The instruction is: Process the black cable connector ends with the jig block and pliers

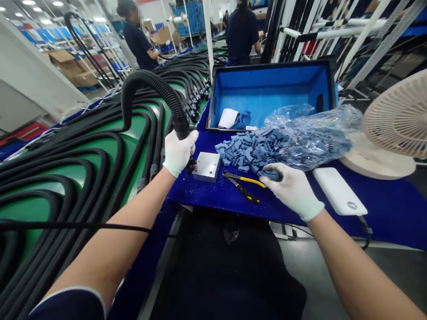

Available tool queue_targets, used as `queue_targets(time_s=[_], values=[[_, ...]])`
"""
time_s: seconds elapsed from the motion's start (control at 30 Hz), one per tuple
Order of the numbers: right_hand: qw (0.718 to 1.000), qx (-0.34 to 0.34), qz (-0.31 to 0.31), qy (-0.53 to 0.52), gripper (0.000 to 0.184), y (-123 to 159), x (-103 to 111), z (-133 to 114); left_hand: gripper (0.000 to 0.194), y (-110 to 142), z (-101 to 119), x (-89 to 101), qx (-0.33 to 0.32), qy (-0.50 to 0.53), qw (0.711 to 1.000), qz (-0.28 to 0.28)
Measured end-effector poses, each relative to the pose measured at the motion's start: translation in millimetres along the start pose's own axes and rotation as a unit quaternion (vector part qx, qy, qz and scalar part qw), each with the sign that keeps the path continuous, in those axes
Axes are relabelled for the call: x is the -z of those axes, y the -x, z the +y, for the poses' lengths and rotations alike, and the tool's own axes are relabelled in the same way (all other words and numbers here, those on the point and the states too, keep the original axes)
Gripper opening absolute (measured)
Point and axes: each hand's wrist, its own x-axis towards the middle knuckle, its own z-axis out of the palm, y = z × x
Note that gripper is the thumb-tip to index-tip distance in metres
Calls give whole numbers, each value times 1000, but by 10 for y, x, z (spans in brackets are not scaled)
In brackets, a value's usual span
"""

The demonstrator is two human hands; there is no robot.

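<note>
One black hose arches, ribbed, perhaps smoother farther back

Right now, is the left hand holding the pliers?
No, the left hand grips the black hose, and the pliers lie on the table.

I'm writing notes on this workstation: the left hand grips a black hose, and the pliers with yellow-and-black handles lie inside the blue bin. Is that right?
Not quite: the head view shows the pliers lying on the blue tabletop, outside the blue bin. The left hand does grip a black hose.
</note>
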Motion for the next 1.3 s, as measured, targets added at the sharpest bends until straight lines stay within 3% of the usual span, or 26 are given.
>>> queue_targets(time_s=[0.17, 0.27, 0.5, 0.57, 0.7, 0.8, 1.03, 1.3], values=[[984, 70, -138, -83, 27, -271, -272, -371, 15, -55, -92, 41, 35, 16, 999, 29], [964, 87, -203, -150, 28, -338, -404, -494, 16, -66, -133, 40, 26, -26, 999, 40], [954, 91, -219, -183, 23, -512, -467, -781, 20, 23, -92, -111, -42, -201, 971, 120], [955, 105, -213, -175, 23, -586, -491, -852, 21, 42, -84, -98, -36, -189, 976, 105], [957, 139, -194, -163, 22, -784, -640, -932, 18, 18, -79, 38, 22, -77, 997, 9], [956, 160, -201, -138, 16, -971, -796, -985, 20, -29, -78, 127, 33, -49, 997, -38], [955, 175, -211, -114, 30, -1328, -1110, -1150, 24, -72, -91, 150, 26, -58, 997, -53], [935, 121, -262, -205, 41, -1489, -1302, -1106, 28, -65, -91, 102, 45, -11, 997, -64]])
